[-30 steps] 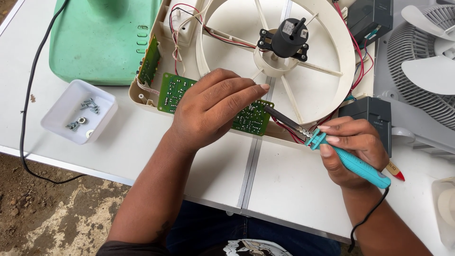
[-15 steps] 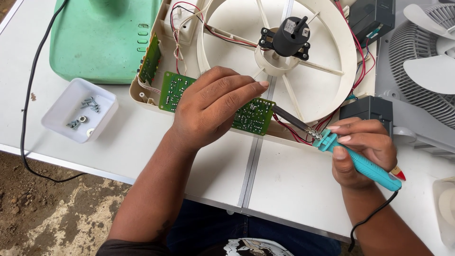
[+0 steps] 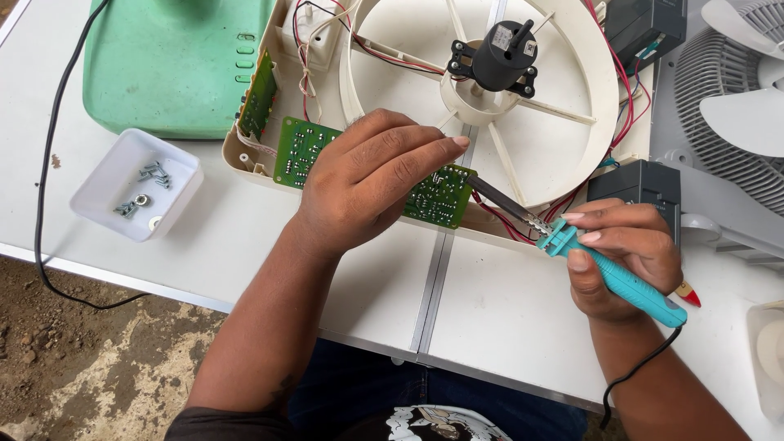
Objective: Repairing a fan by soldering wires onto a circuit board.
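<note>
The right hand (image 3: 625,257) has edged the soldering iron (image 3: 608,273) back; its fingers grip it. The left hand (image 3: 371,184) lies flat on the board (image 3: 437,196), near enough that a slip could burn it.

One head cam only, looking steeply down, close range, over white table (image 3: 506,318); fan housing (image 3: 572,122) at 12 o'clock.

The left hand (image 3: 371,184) lies palm-down with fingers stretched flat to the right, while the right hand (image 3: 625,257) curls in a pen-like grip, forearms angling inward.
</note>
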